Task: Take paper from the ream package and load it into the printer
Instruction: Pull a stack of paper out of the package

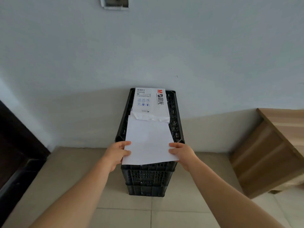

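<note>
A white ream package (152, 102) with red and black print lies on top of stacked black plastic crates (148, 176), its torn end facing me. A stack of white paper (148, 140) sticks out of that torn end toward me. My left hand (117, 153) grips the paper's near left edge, thumb on top. My right hand (181, 152) grips its near right edge the same way. The paper's far end is still at the package's mouth. No printer is in view.
A pale wall stands right behind the crates, with a wall box (115, 2) high up. A wooden cabinet (269, 150) is at the right and a dark door frame (18, 145) at the left. Beige floor tiles (164, 214) lie below.
</note>
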The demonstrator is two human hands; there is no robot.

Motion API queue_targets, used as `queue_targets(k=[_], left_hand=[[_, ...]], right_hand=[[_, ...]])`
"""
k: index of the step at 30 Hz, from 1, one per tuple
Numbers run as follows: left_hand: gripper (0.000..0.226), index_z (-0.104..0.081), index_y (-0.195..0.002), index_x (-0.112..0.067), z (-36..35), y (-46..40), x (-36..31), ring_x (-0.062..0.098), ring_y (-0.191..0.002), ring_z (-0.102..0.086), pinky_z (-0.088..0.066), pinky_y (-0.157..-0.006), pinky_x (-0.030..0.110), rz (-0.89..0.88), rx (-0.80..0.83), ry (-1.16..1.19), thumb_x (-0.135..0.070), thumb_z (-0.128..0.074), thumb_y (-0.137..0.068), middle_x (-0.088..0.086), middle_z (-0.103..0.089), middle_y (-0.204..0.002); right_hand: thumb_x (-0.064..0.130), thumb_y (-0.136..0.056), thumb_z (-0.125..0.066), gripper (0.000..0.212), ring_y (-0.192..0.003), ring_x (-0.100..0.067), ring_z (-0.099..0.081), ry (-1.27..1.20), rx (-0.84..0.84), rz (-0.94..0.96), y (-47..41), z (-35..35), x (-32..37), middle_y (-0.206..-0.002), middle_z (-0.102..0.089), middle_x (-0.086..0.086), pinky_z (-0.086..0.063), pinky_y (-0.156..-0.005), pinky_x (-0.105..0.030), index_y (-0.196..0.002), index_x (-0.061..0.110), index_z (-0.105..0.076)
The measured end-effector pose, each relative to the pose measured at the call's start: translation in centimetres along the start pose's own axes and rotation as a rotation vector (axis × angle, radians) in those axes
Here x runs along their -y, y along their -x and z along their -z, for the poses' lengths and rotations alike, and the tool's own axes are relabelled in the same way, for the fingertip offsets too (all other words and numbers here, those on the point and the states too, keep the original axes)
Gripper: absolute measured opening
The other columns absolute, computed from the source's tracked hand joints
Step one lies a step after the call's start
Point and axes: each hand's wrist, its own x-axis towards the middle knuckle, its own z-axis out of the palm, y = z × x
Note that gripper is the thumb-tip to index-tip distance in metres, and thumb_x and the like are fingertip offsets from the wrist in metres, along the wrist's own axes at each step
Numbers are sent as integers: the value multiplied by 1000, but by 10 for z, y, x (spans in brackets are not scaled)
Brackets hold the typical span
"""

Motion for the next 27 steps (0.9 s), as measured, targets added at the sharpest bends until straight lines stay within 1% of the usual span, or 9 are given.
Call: queue_targets(k=[8,12,14,17,20,21,23,25,27], left_hand=[[46,-59,-126,-14,-19,82,15,24,-99,-62,-51,-70,29,-46,-101,-39,9,-58,-86,7,-62,-122],[47,-60,-124,-12,-21,120,8,21,-96,-63,-48,-83,29,-170,-146,-49,12,-57,-85,7,-63,-116],[46,-62,-122,-15,-20,130,-2,22,-95,-64,-49,-87,32,-236,-161,-58,11,-59,-84,7,-64,-114],[45,-66,-112,-26,-25,136,-21,23,-98,-66,-52,-90,34,-323,-175,-82,9,-61,-83,8,-66,-114],[45,-65,-111,-26,-36,132,-46,16,-88,-66,-53,-74,20,-417,-152,-68,9,-61,-83,9,-67,-112],[45,-66,-109,-27,-39,128,-53,15,-89,-66,-53,-74,20,-429,-141,-63,9,-61,-83,8,-67,-112],[46,-68,-102,-36,-47,118,-65,18,-100,-65,-53,-89,32,-454,-107,-63,5,-63,-83,6,-65,-117],[49,-69,-97,-47,-55,106,-76,20,-111,-60,-47,-100,41,-487,-61,-96,-1,-67,-81,2,-62,-122],[48,-68,-99,-48,-64,93,-86,19,-111,-59,-48,-96,33,-510,-12,-104,-3,-67,-82,1,-59,-123]], right_hand=[[3,-85,-66,32,-87,-20,-64,80,74,101,68,23,-17,-110,-63,-5,-51,-78,-31,-111,20,-65],[0,-86,-64,49,-103,-25,-64,87,203,201,96,32,-9,-126,-61,-7,-53,-93,-39,-131,19,-56],[0,-88,-61,50,-102,-22,-64,82,227,258,109,35,2,-125,-59,-4,-55,-87,-33,-133,21,-54],[1,-89,-60,50,-91,-16,-67,54,184,326,123,40,19,-121,-61,-2,-55,-69,-20,-132,26,-55],[-1,-88,-61,48,-83,-15,-68,-24,118,391,128,49,37,-112,-66,-3,-55,-64,-18,-128,26,-58],[0,-88,-62,45,-82,-14,-68,-65,85,409,129,52,43,-106,-67,-1,-54,-63,-17,-125,25,-60],[5,-88,-65,38,-84,-13,-67,-140,8,456,128,57,53,-104,-68,1,-56,-69,-18,-120,25,-63],[8,-87,-67,31,-91,-17,-67,-169,-100,491,124,61,62,-110,-68,-2,-56,-81,-28,-111,26,-66],[7,-87,-66,28,-93,-22,-67,-197,-171,494,119,66,70,-111,-69,-4,-55,-87,-37,-103,29,-68]])
